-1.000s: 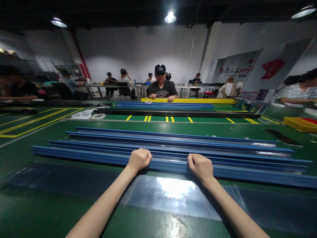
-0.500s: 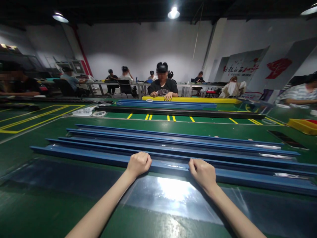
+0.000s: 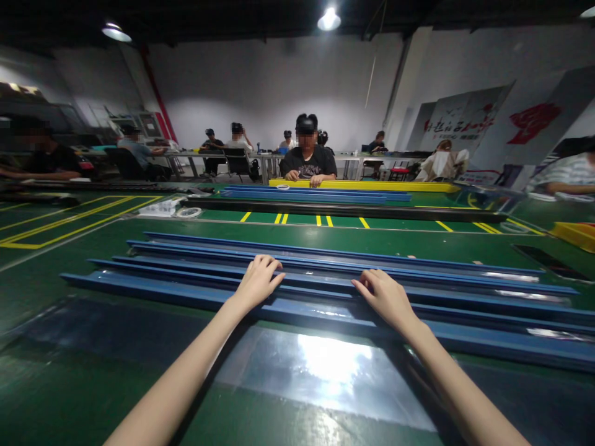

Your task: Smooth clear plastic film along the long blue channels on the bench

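Note:
Several long blue channel strips [image 3: 186,296] lie side by side across the green table in front of me. My left hand [image 3: 258,280] is over the middle strips, its fingers bent and apart from the thumb, holding nothing. To its right, my right hand [image 3: 382,293] is over the same strips with curled fingers and the thumb apart. Whether the fingertips touch the strips I cannot tell. Under my forearms a clear plastic sheet [image 3: 260,365] lies flat, reflecting a bright lamp.
Beyond the strips lies a long black bar [image 3: 325,209], with a roll of tape [image 3: 188,212] at its left. A phone [image 3: 553,261] and a yellow tray [image 3: 574,235] are at the right. Across the table a co-worker [image 3: 307,162] sits behind a yellow strip [image 3: 372,185].
Both hands have moved forward from the nearest blue strip to the ones behind it. Their fingers, closed into fists before, have loosened and spread.

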Tool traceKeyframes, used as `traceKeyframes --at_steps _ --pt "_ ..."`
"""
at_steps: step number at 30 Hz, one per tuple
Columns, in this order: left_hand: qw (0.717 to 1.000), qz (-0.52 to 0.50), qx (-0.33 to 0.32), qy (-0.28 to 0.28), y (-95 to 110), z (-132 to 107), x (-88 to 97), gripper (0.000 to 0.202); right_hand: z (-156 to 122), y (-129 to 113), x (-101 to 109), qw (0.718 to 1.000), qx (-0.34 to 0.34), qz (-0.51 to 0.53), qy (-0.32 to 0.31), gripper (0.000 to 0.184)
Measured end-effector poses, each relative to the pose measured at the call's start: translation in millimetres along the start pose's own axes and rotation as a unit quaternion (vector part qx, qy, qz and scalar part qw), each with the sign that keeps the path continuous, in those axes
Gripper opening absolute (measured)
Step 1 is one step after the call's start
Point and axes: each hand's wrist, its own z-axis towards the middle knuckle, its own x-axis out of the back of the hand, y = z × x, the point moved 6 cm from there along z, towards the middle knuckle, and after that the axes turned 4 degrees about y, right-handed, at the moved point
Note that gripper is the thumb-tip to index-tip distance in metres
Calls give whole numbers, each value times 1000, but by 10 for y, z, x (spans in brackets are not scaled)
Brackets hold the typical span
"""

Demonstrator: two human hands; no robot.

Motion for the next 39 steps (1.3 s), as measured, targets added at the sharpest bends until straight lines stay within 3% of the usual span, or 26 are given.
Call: traceKeyframes --at_steps 5,9,15,24,39 --pt "991 -49 7 -126 -272 60 -247 20 133 123 -181 994 1 58 -89 23" --pt "981 -90 -6 -173 -285 79 -292 15 154 137 -226 992 -22 30 -119 22" --pt "985 -69 -18 -154 -223 96 -282 16 158 85 -220 995 -29 -36 -93 23" --pt "990 -48 -13 -135 -261 111 -302 16 184 78 -272 995 -33 -54 -81 24" --pt "996 17 17 -91 -451 310 -405 17 470 30 -411 993 -49 -61 -85 22"
